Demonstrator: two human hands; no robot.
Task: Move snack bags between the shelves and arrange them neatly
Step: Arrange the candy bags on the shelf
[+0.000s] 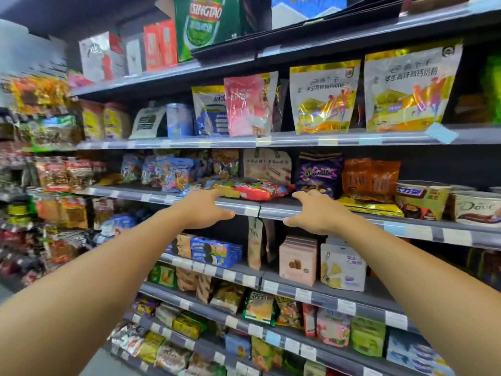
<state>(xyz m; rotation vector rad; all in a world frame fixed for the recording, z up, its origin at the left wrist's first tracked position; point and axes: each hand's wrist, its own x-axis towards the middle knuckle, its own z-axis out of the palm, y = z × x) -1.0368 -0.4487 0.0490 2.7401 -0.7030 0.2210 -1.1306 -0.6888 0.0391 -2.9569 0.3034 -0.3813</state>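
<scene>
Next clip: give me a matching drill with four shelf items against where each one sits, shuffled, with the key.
Items
1. purple bag
2. green beer carton
3. pink box
4. red bag

Places
A. lying flat between the left hand and right hand
B. high shelf, far above the hands
C. on the shelf below the hands
D. upright, just behind the right hand

Pairs: 1-D, 2-B, 3-C, 4-A
</scene>
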